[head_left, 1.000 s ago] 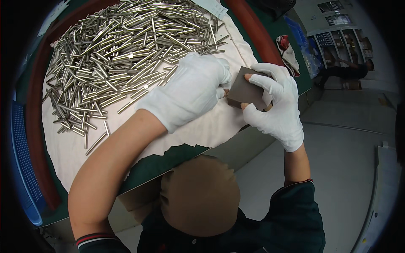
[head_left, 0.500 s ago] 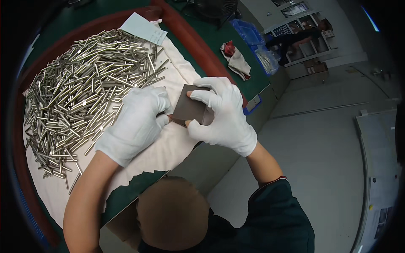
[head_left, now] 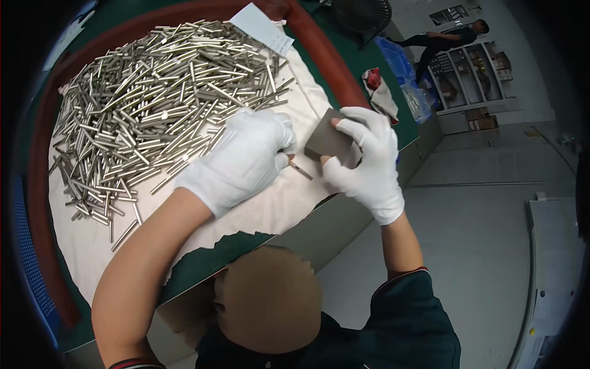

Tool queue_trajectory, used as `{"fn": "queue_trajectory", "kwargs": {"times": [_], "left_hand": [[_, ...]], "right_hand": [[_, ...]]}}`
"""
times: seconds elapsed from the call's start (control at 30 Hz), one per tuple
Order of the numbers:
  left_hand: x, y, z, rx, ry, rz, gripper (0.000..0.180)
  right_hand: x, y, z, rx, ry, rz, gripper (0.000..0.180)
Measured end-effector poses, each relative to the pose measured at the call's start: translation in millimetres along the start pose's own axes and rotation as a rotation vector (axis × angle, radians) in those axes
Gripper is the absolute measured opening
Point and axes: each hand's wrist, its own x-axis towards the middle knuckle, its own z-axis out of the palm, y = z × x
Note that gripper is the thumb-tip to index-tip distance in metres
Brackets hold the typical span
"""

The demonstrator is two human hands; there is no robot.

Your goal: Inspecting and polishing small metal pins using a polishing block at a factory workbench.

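Observation:
My left hand (head_left: 236, 157), in a white glove with bare fingertips, pinches a thin metal pin (head_left: 301, 170) whose end sticks out to the right. It hovers over the white cloth (head_left: 246, 212), at the right edge of a large heap of loose silvery metal pins (head_left: 147, 111). In my right hand (head_left: 369, 163), gloved the same way, a dark grey-brown rectangular block (head_left: 329, 136) is gripped between thumb and fingers. The block is tilted, its broad face showing, a small gap away from the pin's end.
A padded red-brown rim (head_left: 326, 52) borders the green table. A paper slip (head_left: 263, 29) lies at the heap's far edge. Beyond the rim are a crumpled red-and-white cloth (head_left: 381, 92), blue bins (head_left: 396, 58) and a dark fan (head_left: 362, 12). Another person (head_left: 448, 40) stands at the back right.
The block has come away from my left fingertips and tilted; earlier its lower corner was at them. The pin's end now shows clear of it. The whole view has shifted.

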Motion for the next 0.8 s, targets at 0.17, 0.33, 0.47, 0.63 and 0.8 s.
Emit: {"fn": "queue_trajectory", "kwargs": {"times": [0.17,0.33,0.47,0.63,0.8], "left_hand": [[1,-4,3,0.126,-0.063,-0.054,0.002],[-4,-9,7,0.147,-0.049,-0.039,0.003],[-4,-7,5,0.121,-0.036,-0.007,0.002],[-3,-2,5,0.204,-0.048,-0.056,0.003],[-4,-5,6,0.177,-0.047,-0.098,0.005]], "right_hand": [[-10,13,-5,0.173,-0.071,0.057,0.050],[-13,0,-4,0.177,-0.138,0.003,0.053],[-15,-11,-1,0.161,-0.149,-0.013,0.054],[-16,-19,-8,0.261,-0.294,-0.015,0.055],[-18,-14,-4,0.217,-0.188,-0.020,0.056]]}}
